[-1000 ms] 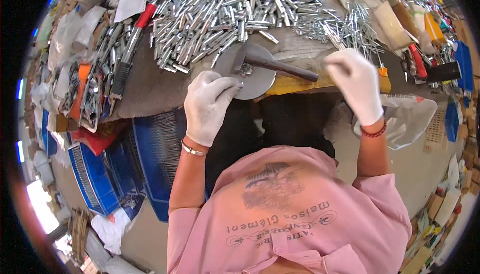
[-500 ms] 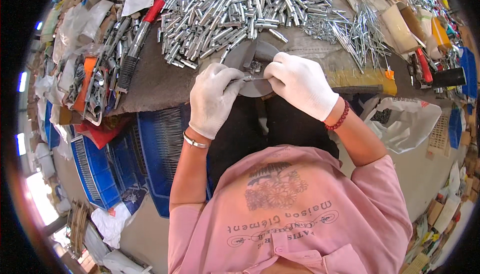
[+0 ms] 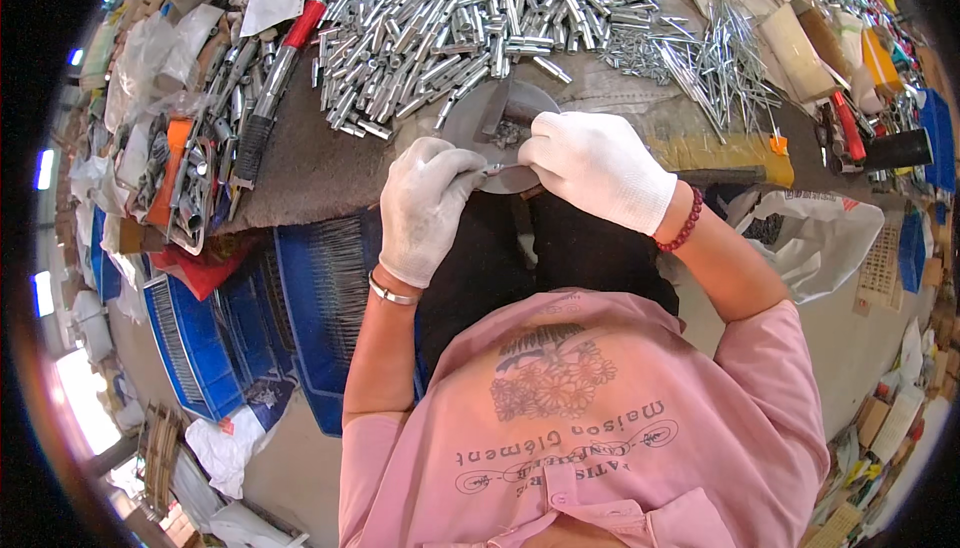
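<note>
The gloved left hand [image 3: 425, 210] had its grip pinched on one end of a small metal piece [image 3: 505, 166], over a round grey plate [image 3: 463, 120] at the worktop's [image 3: 305, 163] edge. A hammer [image 3: 496, 111] lay on that plate, and the gloved right hand's [image 3: 600, 166] grip closed on the piece's other end.

Far table [image 3: 300, 163]: tube pile [image 3: 490, 33], with rods [image 3: 735, 68] to its right.
Near side: disc [image 3: 463, 125] between left hand [image 3: 425, 206] and right hand [image 3: 603, 166].
Left: tools [image 3: 177, 173] on top, bins [image 3: 312, 353] below.
</note>
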Available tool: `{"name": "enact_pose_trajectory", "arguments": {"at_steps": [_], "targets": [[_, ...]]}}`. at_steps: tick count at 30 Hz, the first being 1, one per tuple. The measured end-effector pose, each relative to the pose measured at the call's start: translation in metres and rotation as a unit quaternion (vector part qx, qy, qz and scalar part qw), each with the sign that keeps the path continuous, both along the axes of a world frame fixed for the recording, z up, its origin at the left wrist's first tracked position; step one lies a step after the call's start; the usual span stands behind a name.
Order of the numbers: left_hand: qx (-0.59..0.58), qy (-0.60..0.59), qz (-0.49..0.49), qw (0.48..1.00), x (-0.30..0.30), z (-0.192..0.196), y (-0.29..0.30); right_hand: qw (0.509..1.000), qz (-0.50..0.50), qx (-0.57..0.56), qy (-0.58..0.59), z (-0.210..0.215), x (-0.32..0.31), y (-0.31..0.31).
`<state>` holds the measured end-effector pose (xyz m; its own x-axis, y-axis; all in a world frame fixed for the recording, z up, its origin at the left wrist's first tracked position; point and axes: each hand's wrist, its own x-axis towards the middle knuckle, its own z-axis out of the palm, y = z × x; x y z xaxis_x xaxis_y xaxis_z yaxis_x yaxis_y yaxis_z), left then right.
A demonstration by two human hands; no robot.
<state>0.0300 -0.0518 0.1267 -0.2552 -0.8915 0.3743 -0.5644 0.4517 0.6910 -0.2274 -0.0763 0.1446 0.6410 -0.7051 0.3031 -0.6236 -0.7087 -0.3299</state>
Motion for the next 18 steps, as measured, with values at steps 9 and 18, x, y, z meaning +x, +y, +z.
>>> {"name": "enact_pose_trajectory", "arguments": {"at_steps": [9,18], "targets": [[0.018,0.031,-0.029,0.999,0.000,0.003,-0.002,0.999,0.007,-0.037,0.001,-0.004,0.004,0.009],[0.001,0.018,-0.019,1.000,-0.002,0.009,0.002,0.949,-0.302,-0.082,0.028,-0.010,-0.093,-0.038]]}}
